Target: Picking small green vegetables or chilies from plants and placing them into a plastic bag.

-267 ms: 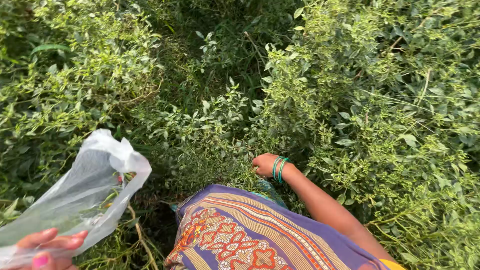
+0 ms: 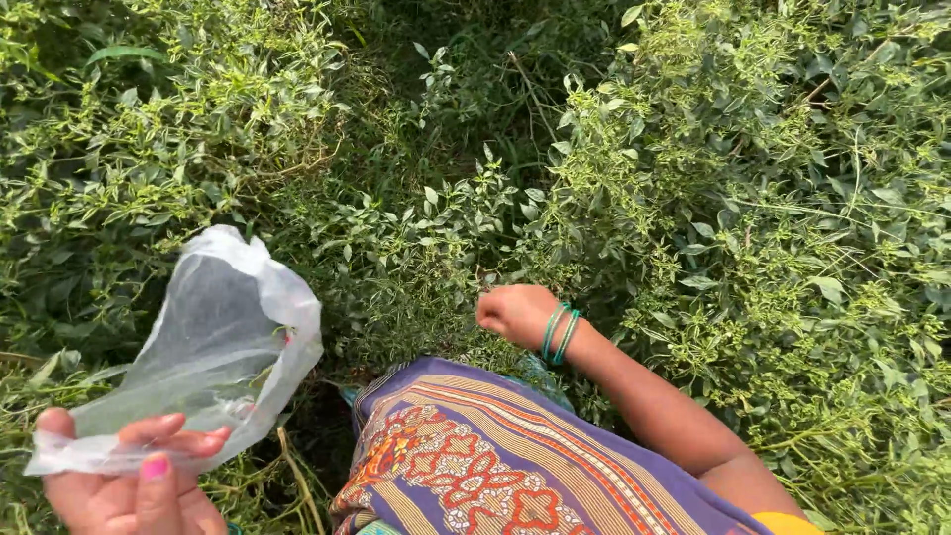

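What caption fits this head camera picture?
Left hand holds a clear plastic bag; right hand reaches into leafy green plants.

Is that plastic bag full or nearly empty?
Nearly empty. The plastic bag in the left hand hangs thin and see-through, with only a small reddish speck near its edge.

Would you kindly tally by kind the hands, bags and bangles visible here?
Hands: 2, left hand and right hand
Clear plastic bag: 1
Green bangles: 2, as far as I can tell
Total: 5
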